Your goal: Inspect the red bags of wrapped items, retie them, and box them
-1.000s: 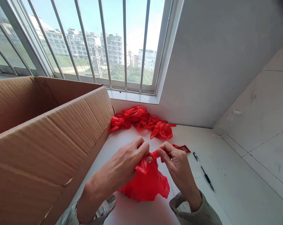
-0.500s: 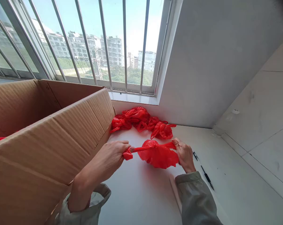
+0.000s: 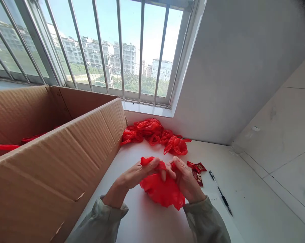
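Note:
A red plastic bag (image 3: 162,190) hangs just above the white tabletop, gathered at its top between my two hands. My left hand (image 3: 148,168) pinches the bunched neck of the bag, with a fold of red plastic sticking up over its fingers. On the other side, my right hand (image 3: 184,175) has thumb and fingers closed on the bag's handle end, close to the left fingertips. Part of the twisted plastic is hidden behind the fingers. Small dark red printed packets (image 3: 197,171) lie on the table just beyond my right hand.
Several knotted red bags (image 3: 152,130) are heaped against the wall at the back. At the left stands a large open cardboard box (image 3: 91,135) with red plastic inside. A black pen (image 3: 221,193) lies on the right. A barred window (image 3: 132,50) is behind.
My hands have come together from a wide pull, bringing the bag's stretched handles to one point. The small packets, hidden before, now show beside my right hand. The view has shifted slightly.

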The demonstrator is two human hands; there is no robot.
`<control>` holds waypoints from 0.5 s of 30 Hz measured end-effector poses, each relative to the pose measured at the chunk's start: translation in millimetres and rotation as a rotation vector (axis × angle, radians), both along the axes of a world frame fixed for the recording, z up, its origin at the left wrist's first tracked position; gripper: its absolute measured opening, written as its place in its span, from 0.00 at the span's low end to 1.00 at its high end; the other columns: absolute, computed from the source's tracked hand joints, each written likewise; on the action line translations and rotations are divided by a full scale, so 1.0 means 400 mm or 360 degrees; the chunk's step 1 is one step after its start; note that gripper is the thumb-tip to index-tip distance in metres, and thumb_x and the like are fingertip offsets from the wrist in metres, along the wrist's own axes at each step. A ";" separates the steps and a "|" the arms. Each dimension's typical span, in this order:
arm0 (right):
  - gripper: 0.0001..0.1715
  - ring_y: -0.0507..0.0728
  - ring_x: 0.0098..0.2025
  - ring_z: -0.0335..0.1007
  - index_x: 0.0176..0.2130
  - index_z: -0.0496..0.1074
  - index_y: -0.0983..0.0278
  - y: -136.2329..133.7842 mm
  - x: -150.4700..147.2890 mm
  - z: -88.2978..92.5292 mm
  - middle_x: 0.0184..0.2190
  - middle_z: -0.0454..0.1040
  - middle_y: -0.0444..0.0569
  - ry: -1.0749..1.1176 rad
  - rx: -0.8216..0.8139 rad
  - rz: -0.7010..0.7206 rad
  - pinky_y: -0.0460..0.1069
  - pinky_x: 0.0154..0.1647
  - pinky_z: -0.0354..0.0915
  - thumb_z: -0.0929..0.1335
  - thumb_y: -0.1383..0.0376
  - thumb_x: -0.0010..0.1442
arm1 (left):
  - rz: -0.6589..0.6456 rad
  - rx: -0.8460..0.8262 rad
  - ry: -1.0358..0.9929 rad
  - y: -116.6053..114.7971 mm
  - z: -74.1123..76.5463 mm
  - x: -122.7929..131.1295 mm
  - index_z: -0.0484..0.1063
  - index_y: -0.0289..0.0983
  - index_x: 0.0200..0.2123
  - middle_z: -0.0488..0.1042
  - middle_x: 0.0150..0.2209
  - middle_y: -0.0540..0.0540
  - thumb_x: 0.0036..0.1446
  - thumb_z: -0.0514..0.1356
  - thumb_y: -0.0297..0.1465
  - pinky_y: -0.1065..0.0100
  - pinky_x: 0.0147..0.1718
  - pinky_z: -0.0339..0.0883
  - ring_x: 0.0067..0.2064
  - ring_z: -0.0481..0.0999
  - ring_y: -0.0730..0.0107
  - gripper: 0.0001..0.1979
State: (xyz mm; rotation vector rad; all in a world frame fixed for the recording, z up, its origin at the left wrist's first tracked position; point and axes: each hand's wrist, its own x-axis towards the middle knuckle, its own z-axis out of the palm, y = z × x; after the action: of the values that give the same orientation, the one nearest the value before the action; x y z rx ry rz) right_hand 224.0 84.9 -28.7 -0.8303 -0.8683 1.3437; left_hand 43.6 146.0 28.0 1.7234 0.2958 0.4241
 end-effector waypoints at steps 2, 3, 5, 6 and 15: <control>0.26 0.48 0.24 0.55 0.25 0.58 0.63 0.010 -0.018 -0.014 0.21 0.59 0.38 0.0214 -0.0079 0.0039 0.44 0.27 0.58 0.70 0.46 0.53 | 0.0039 -0.0251 -0.0165 0.005 -0.041 0.030 0.67 0.36 0.24 0.69 0.26 0.44 0.63 0.44 0.53 0.63 0.41 0.63 0.33 0.69 0.64 0.30; 0.29 0.47 0.21 0.50 0.23 0.55 0.62 0.017 -0.020 -0.024 0.19 0.54 0.36 0.0277 -0.0119 0.0013 0.44 0.24 0.55 0.71 0.47 0.51 | 0.0078 -0.0322 -0.0194 0.008 -0.057 0.040 0.65 0.36 0.21 0.67 0.23 0.46 0.62 0.45 0.53 0.64 0.38 0.63 0.30 0.67 0.66 0.30; 0.33 0.46 0.20 0.42 0.21 0.48 0.62 0.033 -0.014 -0.048 0.17 0.46 0.34 0.0337 -0.0165 -0.0073 0.43 0.21 0.49 0.74 0.49 0.49 | 0.0134 -0.0378 -0.0185 0.015 -0.074 0.045 0.59 0.37 0.18 0.59 0.18 0.51 0.62 0.48 0.52 0.67 0.30 0.58 0.23 0.59 0.72 0.29; 0.35 0.46 0.19 0.39 0.21 0.47 0.62 0.039 -0.009 -0.059 0.17 0.44 0.34 0.0347 -0.0167 -0.0101 0.43 0.20 0.48 0.74 0.51 0.47 | 0.0151 -0.0365 -0.0151 0.018 -0.074 0.041 0.56 0.37 0.17 0.55 0.17 0.53 0.62 0.50 0.51 0.68 0.26 0.54 0.22 0.55 0.74 0.29; 0.34 0.46 0.19 0.41 0.24 0.49 0.61 0.054 0.003 -0.092 0.17 0.46 0.33 0.0066 -0.0057 -0.0025 0.44 0.21 0.46 0.74 0.46 0.47 | 0.0318 -0.0417 0.0073 0.009 -0.026 0.011 0.51 0.38 0.19 0.48 0.18 0.57 0.54 0.58 0.53 0.69 0.22 0.42 0.22 0.47 0.77 0.28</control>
State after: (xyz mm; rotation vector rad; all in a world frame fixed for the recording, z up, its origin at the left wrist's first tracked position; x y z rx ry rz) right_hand 225.1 106.4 -65.5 -0.8325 -0.8063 1.3616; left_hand 47.9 149.5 17.6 1.4534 0.5364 0.4699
